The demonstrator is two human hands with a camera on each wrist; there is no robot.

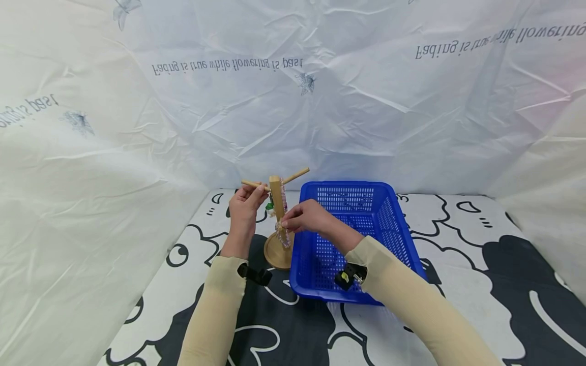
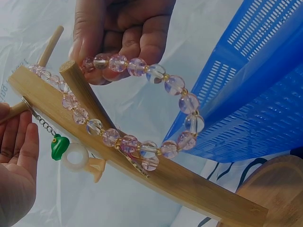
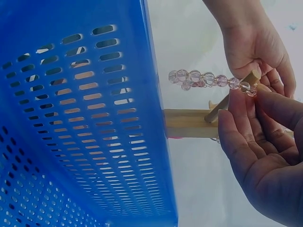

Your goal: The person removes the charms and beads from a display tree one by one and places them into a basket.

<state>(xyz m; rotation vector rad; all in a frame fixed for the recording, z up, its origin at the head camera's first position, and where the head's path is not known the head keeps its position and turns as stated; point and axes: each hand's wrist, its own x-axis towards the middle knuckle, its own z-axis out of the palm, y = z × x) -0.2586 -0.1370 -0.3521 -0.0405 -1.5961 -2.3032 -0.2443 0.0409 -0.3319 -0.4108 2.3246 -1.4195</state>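
Observation:
A wooden stand with several pegs [image 1: 276, 199] rises from a round base [image 1: 273, 252]. My left hand [image 1: 244, 209] pinches its left peg [image 2: 17, 109] between thumb and fingers. Between the thumb and fingertips of my right hand [image 1: 308, 217] is a bracelet of clear pink beads [image 2: 188, 102] with small gold spacers. Its loop spreads beside a short lower peg [image 2: 78, 80], and in the right wrist view its beads overlap that peg's tip. More pink beads [image 2: 69, 100] lie along the post. A keychain with a green animal charm [image 2: 59, 147] and a pale ring hangs by the left peg.
A blue perforated plastic basket [image 1: 344, 294] stands right beside the stand, under my right forearm. The black-and-white cartoon-print cloth [image 1: 293, 330] covers the table. White printed sheeting [image 1: 256, 112] hangs behind and along the sides.

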